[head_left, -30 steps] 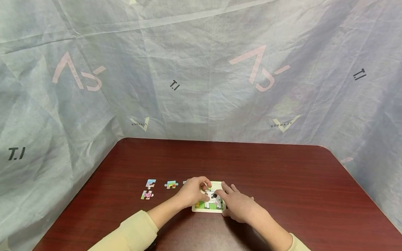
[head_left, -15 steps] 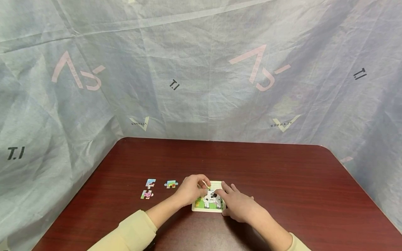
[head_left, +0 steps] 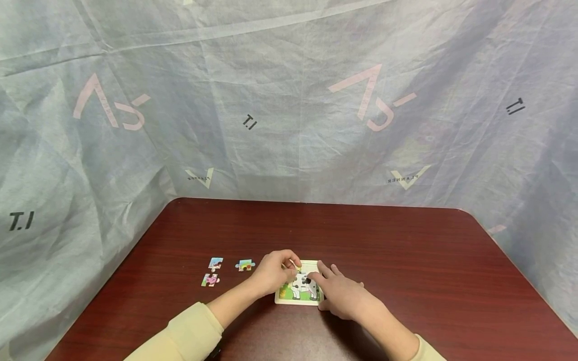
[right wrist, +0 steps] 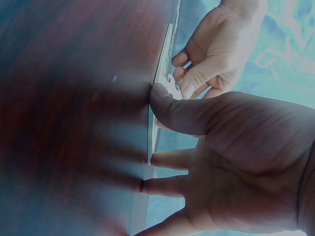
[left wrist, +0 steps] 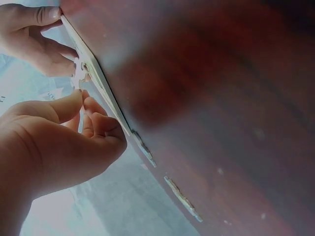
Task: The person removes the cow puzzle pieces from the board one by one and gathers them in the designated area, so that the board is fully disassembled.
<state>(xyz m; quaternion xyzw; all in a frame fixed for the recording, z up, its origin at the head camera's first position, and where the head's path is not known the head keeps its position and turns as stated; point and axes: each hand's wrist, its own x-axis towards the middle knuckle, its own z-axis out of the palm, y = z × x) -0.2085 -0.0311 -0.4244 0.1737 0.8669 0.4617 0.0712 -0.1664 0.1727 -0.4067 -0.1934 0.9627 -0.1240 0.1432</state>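
A small square puzzle tray (head_left: 298,303) with a pale rim lies near the table's front, showing a black-and-white cow on green. My left hand (head_left: 273,273) is over the tray's left part, pinching a puzzle piece (left wrist: 78,76) between thumb and fingertips. That piece stands tilted above the tray; its picture is mostly hidden by the fingers. My right hand (head_left: 345,296) rests at the tray's right side with fingers spread. Its thumb (right wrist: 162,96) touches the near edge, and the index finger reaches over the cow picture.
Left of the tray lie loose puzzle pieces: a green and yellow one (head_left: 245,265), a blue one (head_left: 215,262) and a pink one (head_left: 210,280). Another piece (left wrist: 142,147) lies close beside the tray in the left wrist view. Grey cloth (head_left: 289,125) hangs behind the dark red table (head_left: 384,235).
My left hand has shifted slightly up and left over the tray, uncovering more of the cow, with the pinched piece lifted at an angle. The right hand stays in place.
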